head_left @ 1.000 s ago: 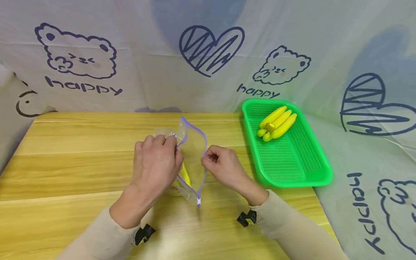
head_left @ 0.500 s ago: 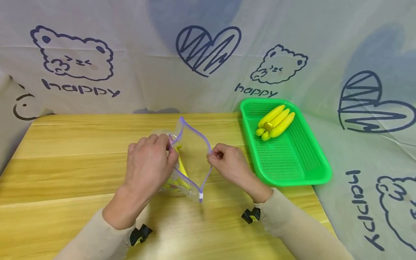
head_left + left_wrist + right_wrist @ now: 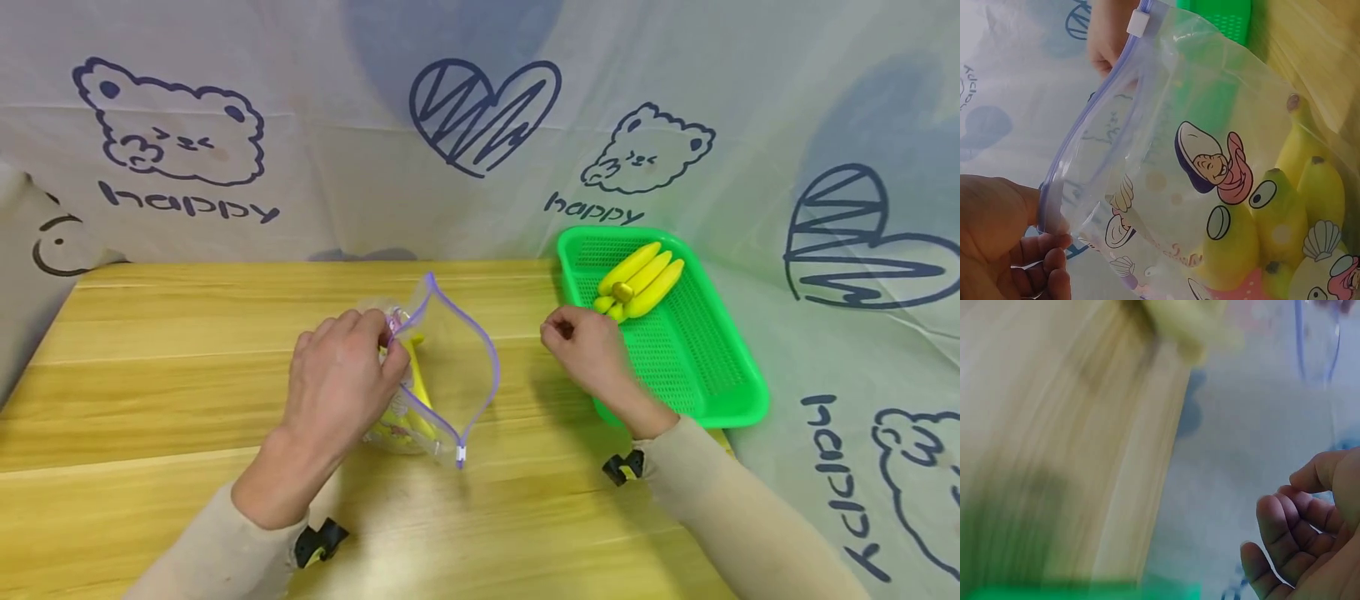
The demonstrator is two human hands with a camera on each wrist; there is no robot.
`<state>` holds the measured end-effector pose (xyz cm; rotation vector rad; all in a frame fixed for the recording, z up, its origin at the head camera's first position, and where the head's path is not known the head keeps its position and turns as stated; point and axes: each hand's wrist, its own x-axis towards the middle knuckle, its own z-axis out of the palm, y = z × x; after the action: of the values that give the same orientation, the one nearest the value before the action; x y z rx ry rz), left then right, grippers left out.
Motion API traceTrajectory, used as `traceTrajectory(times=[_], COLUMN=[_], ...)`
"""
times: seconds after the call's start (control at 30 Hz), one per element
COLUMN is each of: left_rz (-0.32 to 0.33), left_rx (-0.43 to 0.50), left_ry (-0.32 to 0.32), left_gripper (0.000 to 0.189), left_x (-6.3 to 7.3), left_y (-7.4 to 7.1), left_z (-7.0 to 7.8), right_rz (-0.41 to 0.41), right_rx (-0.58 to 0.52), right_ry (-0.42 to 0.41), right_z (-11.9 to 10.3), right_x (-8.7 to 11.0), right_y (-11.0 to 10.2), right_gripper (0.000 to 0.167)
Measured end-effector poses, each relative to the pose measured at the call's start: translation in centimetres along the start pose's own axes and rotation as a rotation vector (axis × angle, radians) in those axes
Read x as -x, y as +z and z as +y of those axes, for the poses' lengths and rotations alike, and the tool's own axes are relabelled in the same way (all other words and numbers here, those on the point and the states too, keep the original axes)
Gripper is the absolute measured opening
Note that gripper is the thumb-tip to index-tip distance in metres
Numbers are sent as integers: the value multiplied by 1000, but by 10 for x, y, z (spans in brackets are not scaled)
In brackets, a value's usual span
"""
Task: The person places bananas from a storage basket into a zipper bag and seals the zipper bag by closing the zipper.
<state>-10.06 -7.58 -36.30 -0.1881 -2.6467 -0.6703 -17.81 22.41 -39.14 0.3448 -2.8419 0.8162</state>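
My left hand [image 3: 337,379] pinches one side of the mouth of a clear zip bag [image 3: 1166,181] with a purple rim. The bag's mouth gapes toward the right, and cartoon prints cover its film. Inside it lie yellow bananas [image 3: 1279,212], partly hidden by the hand in the head view. A white slider [image 3: 461,453] sits at the near end of the rim. My right hand [image 3: 592,350] holds nothing, its fingers loosely bent, and hovers by the left side of a green basket [image 3: 720,387]. A bunch of bananas [image 3: 648,287] lies in the basket's far part.
A wood-grain table [image 3: 165,400] bears the bag and basket. Behind and to the right hangs a pale cloth [image 3: 330,167] printed with bears and hearts. Black straps show at both wrists.
My right hand has let go of the bag's rim and moved right toward the basket. The bag's mouth has spread wider. My left hand has shifted slightly left, still pinching the rim.
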Motion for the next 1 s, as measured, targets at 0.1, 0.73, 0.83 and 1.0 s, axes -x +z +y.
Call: traceTrajectory(times=[0.1,0.73,0.83,1.0], left_rz=[1,-29,-33,-30], left_rx=[4,25,27,26], left_ry=[-8,-35,-37,-32], left_gripper=[13,12,11,10], left_x=[0,0,0,1], left_y=[0,1,2,3], left_z=[-1,-3,-3,-3], right_rz=[47,-82,-143,-201], right_rx=[58,298,296,293], right_ry=[24,191,224,230], right_z=[23,103,108,114], right_x=[-10,-43,-48,-53], right_y=[-11,-46,-44,-40], right_gripper=[18,46,52,50])
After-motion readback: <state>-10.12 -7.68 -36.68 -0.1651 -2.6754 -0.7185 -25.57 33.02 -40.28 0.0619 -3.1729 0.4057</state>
